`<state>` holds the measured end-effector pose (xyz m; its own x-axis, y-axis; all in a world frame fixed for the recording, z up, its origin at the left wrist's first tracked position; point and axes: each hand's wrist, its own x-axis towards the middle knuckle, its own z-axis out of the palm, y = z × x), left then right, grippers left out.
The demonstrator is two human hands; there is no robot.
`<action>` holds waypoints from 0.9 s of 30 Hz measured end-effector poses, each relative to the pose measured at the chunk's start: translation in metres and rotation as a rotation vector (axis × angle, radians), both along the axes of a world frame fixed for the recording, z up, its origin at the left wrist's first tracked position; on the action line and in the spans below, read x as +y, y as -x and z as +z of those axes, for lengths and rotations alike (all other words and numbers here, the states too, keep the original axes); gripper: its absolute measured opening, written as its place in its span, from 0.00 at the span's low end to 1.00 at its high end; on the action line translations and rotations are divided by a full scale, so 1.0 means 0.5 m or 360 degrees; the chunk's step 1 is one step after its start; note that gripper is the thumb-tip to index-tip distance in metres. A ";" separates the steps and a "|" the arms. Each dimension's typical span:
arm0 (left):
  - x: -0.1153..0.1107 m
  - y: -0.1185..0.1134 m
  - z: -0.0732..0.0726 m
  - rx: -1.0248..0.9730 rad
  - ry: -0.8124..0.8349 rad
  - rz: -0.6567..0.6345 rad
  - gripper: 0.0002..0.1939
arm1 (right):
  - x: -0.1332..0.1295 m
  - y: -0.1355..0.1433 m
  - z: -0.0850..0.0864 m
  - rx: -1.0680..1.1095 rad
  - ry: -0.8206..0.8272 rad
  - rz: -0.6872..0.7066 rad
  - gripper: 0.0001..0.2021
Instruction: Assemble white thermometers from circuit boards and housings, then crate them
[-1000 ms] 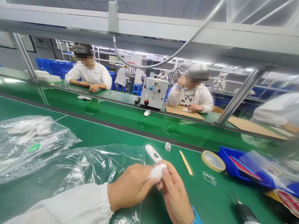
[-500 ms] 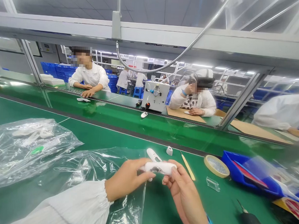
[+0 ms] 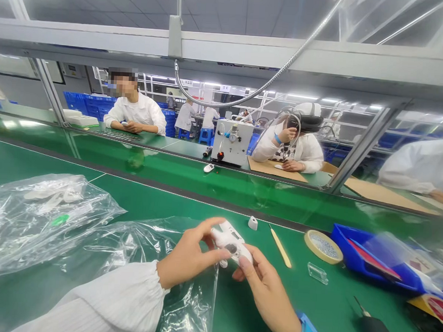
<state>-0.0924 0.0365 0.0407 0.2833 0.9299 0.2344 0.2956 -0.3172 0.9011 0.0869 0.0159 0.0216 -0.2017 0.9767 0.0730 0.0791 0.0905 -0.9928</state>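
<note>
Between both hands is a white plastic housing [image 3: 243, 253], tilted, with a dark round part showing on its face. My left hand [image 3: 190, 253] grips its left end between thumb and fingers. My right hand [image 3: 269, 287] pinches the right end, thumb on top. Just behind it is a second white shell [image 3: 232, 229] with a rectangular slot, partly covered by the held piece. A small white cap-like part [image 3: 253, 223] stands on the green work surface [image 3: 243, 316] beyond my right hand, and a thin tool with a yellow handle [image 3: 281, 247] lies right of it.
Clear plastic bags [image 3: 101, 259], one with white parts, spread over the left side. At right are a tape roll [image 3: 323, 246], a clear plastic piece [image 3: 317, 273], a blue bin [image 3: 340, 241] and a black electric screwdriver [image 3: 378, 330]. A white device [image 3: 208, 168] sits on the green conveyor; co-workers sit beyond.
The housing has been turned and tilted, so its face with the dark round part shows more. The device on the conveyor has shifted slightly left. The co-worker at left has drawn a hand back.
</note>
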 end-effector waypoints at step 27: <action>-0.036 -0.050 -0.018 -0.0344 0.0616 -0.0008 0.17 | -0.035 0.076 -0.032 0.1168 0.1139 0.0387 0.28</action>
<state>-0.0676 0.0186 0.0315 0.2708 0.9596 -0.0766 0.0863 0.0551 0.9947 0.0490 -0.0016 0.0054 -0.5377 0.7796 -0.3211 -0.5048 -0.6027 -0.6180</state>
